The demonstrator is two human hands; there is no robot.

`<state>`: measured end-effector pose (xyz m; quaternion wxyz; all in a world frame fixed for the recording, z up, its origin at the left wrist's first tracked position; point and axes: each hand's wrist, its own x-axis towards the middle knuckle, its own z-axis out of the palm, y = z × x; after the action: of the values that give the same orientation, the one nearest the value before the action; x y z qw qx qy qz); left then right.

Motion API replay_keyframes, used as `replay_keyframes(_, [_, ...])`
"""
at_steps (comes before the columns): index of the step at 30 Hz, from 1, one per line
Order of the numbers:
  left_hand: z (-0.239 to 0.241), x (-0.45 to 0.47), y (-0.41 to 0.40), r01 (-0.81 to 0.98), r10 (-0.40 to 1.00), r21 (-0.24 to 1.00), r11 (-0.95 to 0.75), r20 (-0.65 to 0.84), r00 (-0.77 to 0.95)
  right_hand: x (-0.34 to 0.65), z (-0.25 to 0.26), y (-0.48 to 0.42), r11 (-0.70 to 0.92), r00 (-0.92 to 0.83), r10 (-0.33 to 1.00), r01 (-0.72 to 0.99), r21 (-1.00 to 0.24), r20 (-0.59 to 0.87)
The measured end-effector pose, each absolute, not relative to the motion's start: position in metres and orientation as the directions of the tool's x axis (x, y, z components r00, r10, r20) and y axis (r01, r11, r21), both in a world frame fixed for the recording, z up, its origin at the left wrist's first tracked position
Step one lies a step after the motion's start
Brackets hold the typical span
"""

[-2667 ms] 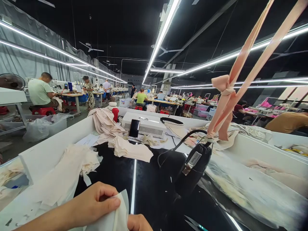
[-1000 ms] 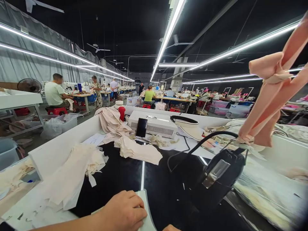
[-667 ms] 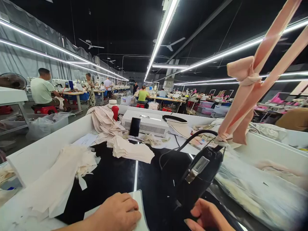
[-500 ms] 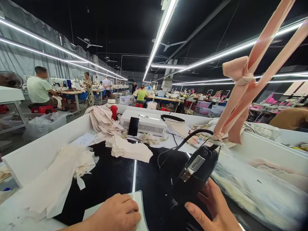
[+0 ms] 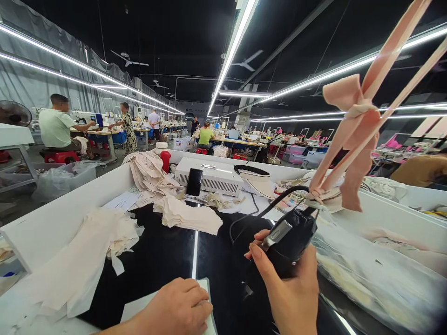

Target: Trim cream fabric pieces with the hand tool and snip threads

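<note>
A black corded power tool (image 5: 293, 246) with a silver lever hangs tilted from knotted pink fabric straps (image 5: 349, 125). My right hand (image 5: 288, 288) is closed around its lower body, thumb near the lever; the tool's bottom end is hidden by my fingers and the dark tabletop. At the front, a pale flat board (image 5: 210, 321) lies on the black work surface (image 5: 167, 260). Over its right part rests my left hand (image 5: 181, 304), fingers bent and pressed together along the edge. What lies under that palm is hidden.
Cream fabric pieces (image 5: 77, 260) lie at left, with another stack (image 5: 188, 216) ahead. Behind stand a phone (image 5: 194, 182), a white vented box (image 5: 213, 174) and a visor (image 5: 258, 179). A plastic-wrapped bundle (image 5: 377, 274) lies at right. White side walls (image 5: 59, 214) border the table.
My right hand has gone from open beside the tool to closed around it. The pink straps have swung and loosened slightly. My left hand and the board have shifted a little right.
</note>
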<state>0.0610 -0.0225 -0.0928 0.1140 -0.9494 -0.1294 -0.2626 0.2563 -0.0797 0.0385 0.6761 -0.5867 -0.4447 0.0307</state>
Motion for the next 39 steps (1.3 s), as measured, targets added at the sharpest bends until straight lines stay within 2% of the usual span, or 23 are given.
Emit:
replay_keyframes(4, [-0.101, 0.067, -0.023, 0.304, 0.177, -0.158, -0.939, 0.538, 0.824, 0.247, 0.036, -0.077, 0.266, 0.616, 0.592, 0.459, -0.847, 0.520])
replay_keyframes(8, [-0.105, 0.070, -0.025, 0.299, 0.149, -0.143, -0.943, 0.622, 0.769, 0.233, 0.037, -0.073, 0.348, 0.575, 0.620, 0.407, -0.844, 0.533])
replay_keyframes(19, [-0.110, 0.084, -0.030, 0.245, 0.069, -0.140, -0.959, 0.724, 0.686, 0.239, 0.016, -0.052, 0.538, 0.466, 0.676, 0.217, -0.814, 0.571])
replay_keyframes(24, [-0.099, 0.077, -0.039, 0.235, 0.077, -0.157, -0.959, 0.653, 0.753, 0.239, 0.014, -0.047, 0.597, 0.425, 0.694, 0.112, -0.795, 0.581])
replay_keyframes(30, [-0.070, 0.064, -0.058, 0.270, 0.149, -0.108, -0.957, 0.614, 0.775, 0.232, 0.016, -0.046, 0.654, 0.407, 0.694, -0.012, -0.757, 0.593])
replay_keyframes(34, [-0.066, 0.061, -0.062, 0.270, 0.158, -0.111, -0.956, 0.582, 0.798, 0.229, 0.016, -0.046, 0.643, 0.407, 0.703, -0.013, -0.766, 0.583])
replay_keyframes(39, [-0.064, 0.060, -0.061, 0.292, 0.155, -0.118, -0.949, 0.633, 0.759, 0.231, 0.015, -0.041, 0.701, 0.416, 0.648, 0.001, -0.713, 0.638])
